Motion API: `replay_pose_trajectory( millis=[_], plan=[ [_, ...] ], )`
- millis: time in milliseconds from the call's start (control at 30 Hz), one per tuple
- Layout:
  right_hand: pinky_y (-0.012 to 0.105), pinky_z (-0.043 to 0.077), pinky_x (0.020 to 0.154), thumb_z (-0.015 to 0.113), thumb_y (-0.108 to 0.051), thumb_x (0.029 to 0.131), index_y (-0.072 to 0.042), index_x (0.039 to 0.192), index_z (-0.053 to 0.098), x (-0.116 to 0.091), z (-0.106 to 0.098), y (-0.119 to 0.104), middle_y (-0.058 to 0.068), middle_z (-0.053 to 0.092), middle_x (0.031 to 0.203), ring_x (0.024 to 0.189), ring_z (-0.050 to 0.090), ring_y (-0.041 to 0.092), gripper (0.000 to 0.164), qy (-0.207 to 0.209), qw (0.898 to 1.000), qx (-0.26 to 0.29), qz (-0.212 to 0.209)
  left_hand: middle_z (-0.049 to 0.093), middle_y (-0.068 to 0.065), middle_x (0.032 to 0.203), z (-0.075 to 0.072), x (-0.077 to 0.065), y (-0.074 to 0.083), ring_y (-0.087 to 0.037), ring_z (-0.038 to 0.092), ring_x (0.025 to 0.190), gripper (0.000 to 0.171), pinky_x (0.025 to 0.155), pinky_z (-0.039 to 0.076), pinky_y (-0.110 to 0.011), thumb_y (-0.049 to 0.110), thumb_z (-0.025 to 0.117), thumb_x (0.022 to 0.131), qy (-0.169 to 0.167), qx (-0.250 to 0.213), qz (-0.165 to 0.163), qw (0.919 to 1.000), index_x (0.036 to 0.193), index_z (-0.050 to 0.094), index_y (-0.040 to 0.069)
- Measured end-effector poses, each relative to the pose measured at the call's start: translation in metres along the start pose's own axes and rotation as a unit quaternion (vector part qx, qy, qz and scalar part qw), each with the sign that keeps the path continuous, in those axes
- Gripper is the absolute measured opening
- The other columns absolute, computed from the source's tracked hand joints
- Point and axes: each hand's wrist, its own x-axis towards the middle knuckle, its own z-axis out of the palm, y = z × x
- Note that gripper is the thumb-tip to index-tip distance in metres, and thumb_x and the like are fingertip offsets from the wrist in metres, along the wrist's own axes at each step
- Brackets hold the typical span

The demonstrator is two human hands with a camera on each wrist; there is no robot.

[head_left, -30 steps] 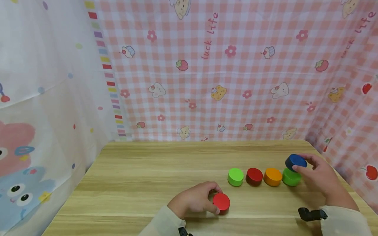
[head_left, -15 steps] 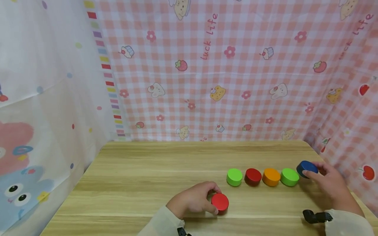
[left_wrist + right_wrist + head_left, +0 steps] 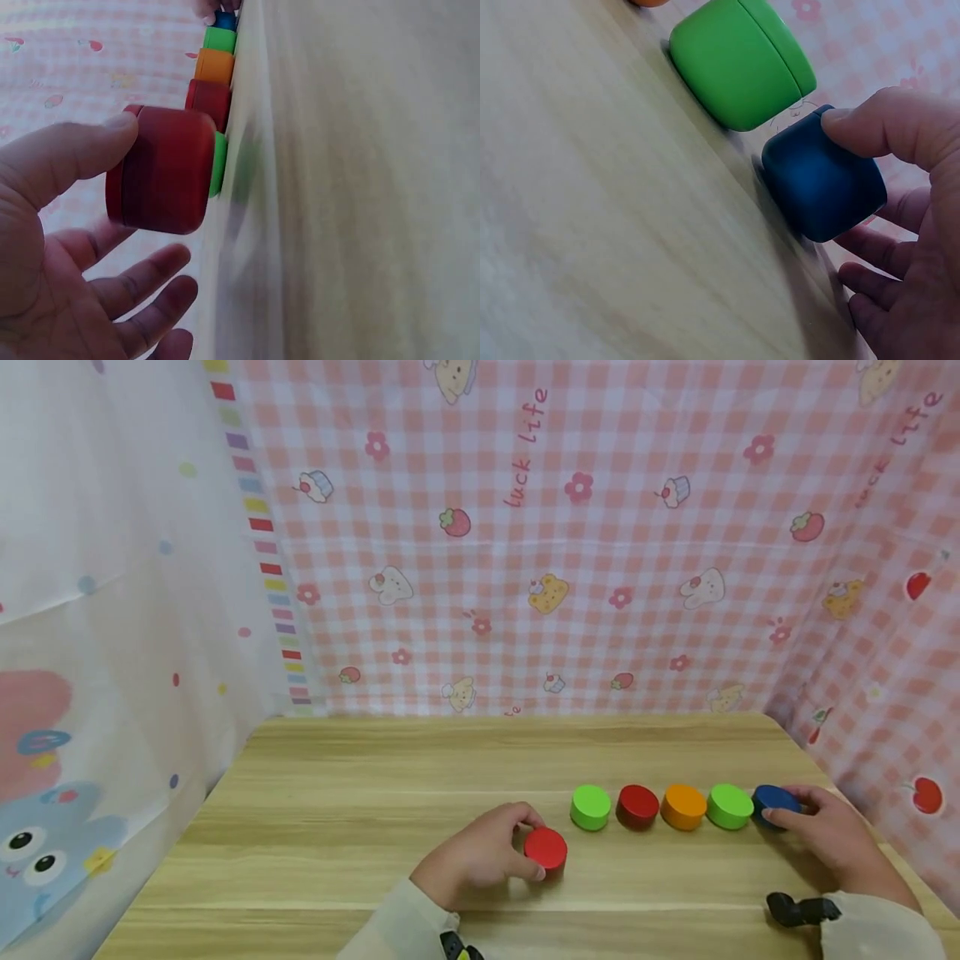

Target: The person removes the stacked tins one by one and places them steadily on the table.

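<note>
My left hand [image 3: 476, 856] pinches a bright red round lidded jar [image 3: 546, 850] between thumb and fingers, in front of the row's left end. In the left wrist view the red jar [image 3: 166, 169] looks raised off the wood, with the other fingers spread below it. At the row's right end, my right hand [image 3: 836, 839] holds a dark blue jar [image 3: 772, 803] by its sides, low at the table. The right wrist view shows the thumb on the blue jar [image 3: 821, 176], close beside a green jar [image 3: 739, 67]. The far-side fingers are partly hidden behind the jars.
Left to right in the row stand a green jar [image 3: 591, 807], a dark red jar [image 3: 637, 807], an orange jar [image 3: 684, 807] and another green jar [image 3: 730, 807]. The wooden table [image 3: 360, 793] meets a checked curtain [image 3: 480, 577] at the back.
My right hand has carried the blue jar from above the right green jar to the right, then down beside it. The left hand, steady before, has lifted slightly with the red jar.
</note>
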Motion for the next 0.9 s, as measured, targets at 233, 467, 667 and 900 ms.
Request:
replay_pose_trajectory(
  millis=[233, 467, 667, 900],
  plan=[
    [0.018, 0.045, 0.07, 0.069, -0.038, 0.101, 0.016, 0.144, 0.042, -0.001, 0.002, -0.001, 0.042, 0.052, 0.137, 0.109, 0.06, 0.036, 0.075, -0.005, 1.0, 0.008, -0.003, 0.063, -0.005, 0.132, -0.002, 0.01, 0.007, -0.03, 0.057, 0.123, 0.048, 0.104, 0.047, -0.055, 0.02, 0.09, 0.083, 0.077, 0.028, -0.01, 0.9966, 0.124, 0.066, 0.017],
    [0.026, 0.045, 0.077, 0.066, -0.04, 0.102, 0.017, 0.149, 0.034, -0.004, -0.003, 0.002, 0.045, 0.04, 0.146, 0.123, 0.05, 0.052, 0.081, -0.025, 0.999, 0.026, 0.034, 0.065, -0.005, 0.124, 0.0, 0.031, 0.017, -0.027, 0.056, 0.111, 0.048, 0.096, 0.044, -0.052, 0.028, 0.091, 0.082, 0.112, 0.103, -0.04, 0.9875, 0.123, 0.067, 0.022],
    [0.023, 0.043, 0.078, 0.063, -0.04, 0.104, 0.017, 0.153, 0.029, -0.005, -0.004, 0.003, 0.045, 0.036, 0.15, 0.129, 0.047, 0.054, 0.083, -0.025, 0.999, 0.032, 0.028, 0.065, -0.005, 0.116, 0.004, 0.041, 0.022, -0.028, 0.054, 0.105, 0.046, 0.094, 0.041, -0.051, 0.03, 0.091, 0.082, 0.124, 0.127, -0.07, 0.9816, 0.122, 0.069, 0.023],
    [0.048, 0.043, 0.101, 0.05, -0.035, 0.108, 0.018, 0.157, 0.019, -0.006, -0.002, -0.001, 0.044, 0.026, 0.157, 0.137, 0.036, 0.055, 0.079, -0.026, 0.996, 0.074, 0.037, 0.066, -0.005, 0.112, 0.006, 0.048, 0.024, -0.03, 0.054, 0.101, 0.047, 0.093, 0.038, -0.051, 0.03, 0.091, 0.081, 0.132, 0.142, -0.095, 0.9765, 0.123, 0.07, 0.024]
  ],
)
